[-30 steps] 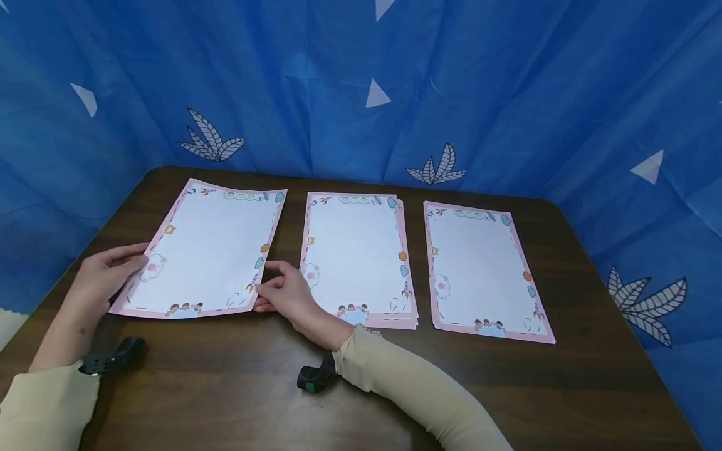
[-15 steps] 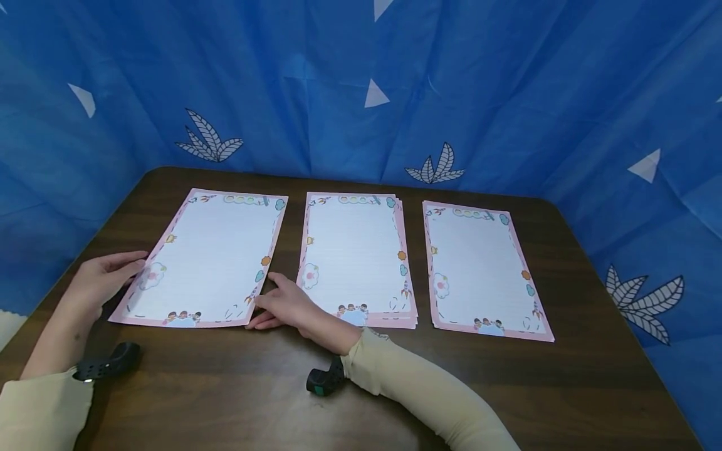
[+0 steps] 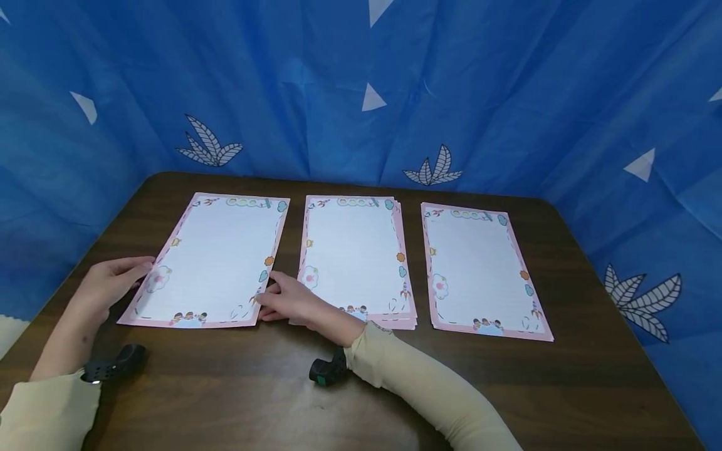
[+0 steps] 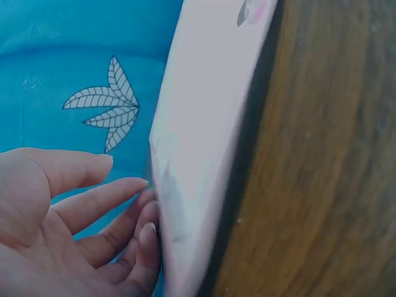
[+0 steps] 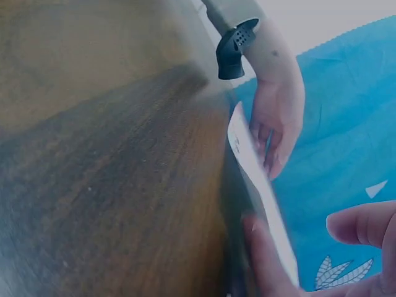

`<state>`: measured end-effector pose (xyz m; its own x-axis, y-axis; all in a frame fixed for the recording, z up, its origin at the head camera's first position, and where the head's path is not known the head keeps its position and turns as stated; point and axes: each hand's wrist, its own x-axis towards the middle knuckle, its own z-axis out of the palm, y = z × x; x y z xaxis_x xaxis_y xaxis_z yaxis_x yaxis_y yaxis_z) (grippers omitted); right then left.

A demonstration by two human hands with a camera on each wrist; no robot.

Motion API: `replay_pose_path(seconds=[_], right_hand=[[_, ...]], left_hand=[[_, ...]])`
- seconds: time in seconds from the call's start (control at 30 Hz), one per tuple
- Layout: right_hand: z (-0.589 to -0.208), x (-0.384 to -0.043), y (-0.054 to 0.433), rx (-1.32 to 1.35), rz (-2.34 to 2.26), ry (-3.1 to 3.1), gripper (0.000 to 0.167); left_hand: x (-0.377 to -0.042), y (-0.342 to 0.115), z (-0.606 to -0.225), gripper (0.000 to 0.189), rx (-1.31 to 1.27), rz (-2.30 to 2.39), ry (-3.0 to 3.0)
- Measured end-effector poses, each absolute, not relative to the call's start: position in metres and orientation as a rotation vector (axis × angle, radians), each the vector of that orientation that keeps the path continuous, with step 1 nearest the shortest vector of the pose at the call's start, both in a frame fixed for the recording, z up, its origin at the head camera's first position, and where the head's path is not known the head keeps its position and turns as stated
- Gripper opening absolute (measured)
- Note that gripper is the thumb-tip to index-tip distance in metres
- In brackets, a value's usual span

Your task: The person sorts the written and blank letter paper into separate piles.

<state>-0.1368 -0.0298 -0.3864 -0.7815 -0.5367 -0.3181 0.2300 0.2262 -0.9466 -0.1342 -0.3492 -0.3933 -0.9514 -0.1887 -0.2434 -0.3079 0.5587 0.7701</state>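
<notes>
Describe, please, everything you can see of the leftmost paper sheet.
The leftmost sheet looks like white paper with a pink border and cartoon prints, including three children at the bottom. It lies nearly flat on the wooden table, left of the middle stack. Left fingers touch its left edge; right fingers its right edge.

On one tabletop (image 3: 225, 394), counting three uppermost pink-bordered sheets (image 3: 209, 260) (image 3: 355, 257) (image 3: 482, 269), with underlying sheets (image 3: 400, 324) at middle and right stacked too closely to number. Around them, counting two grips (image 3: 109, 288) (image 3: 290, 297), left and right, plus two pale sleeves (image 3: 51, 410) (image 3: 429, 388) and two black wrist devices (image 3: 121, 362) (image 3: 329, 371). On one blue cloth (image 3: 316, 138), counting three leaf motifs (image 3: 204, 134) (image 3: 442, 161) (image 3: 657, 294) and six white shapes (image 3: 84, 108) (image 3: 376, 9) (image 3: 372, 98) (image 3: 641, 165) (image 3: 717, 96) (image 3: 4, 15) in the head view.
</notes>
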Motion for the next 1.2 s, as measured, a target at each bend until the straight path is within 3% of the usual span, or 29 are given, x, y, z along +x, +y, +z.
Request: replay_pose_path(seconds=[0.23,0.5,0.8,1.2], right_hand=[[-0.377,-0.128,-0.010,-0.466,-1.323,2.188,0.060],[-0.369,-0.111,0.040,-0.545,-1.471,2.103,0.054],[-0.368,-0.115,0.091,-0.491,-1.639,2.110,0.053],[-0.382,-0.122,0.135,-0.330,-1.699,2.315,0.048]], left_hand=[[-0.135,-0.346,-0.395,0.064,-0.326,1.331,2.744],[-0.135,-0.318,-0.382,0.062,-0.219,1.106,2.970],[-0.139,-0.255,-0.352,0.056,0.059,1.326,2.806],[-0.146,-0.202,-0.365,0.045,0.141,1.466,2.691]])
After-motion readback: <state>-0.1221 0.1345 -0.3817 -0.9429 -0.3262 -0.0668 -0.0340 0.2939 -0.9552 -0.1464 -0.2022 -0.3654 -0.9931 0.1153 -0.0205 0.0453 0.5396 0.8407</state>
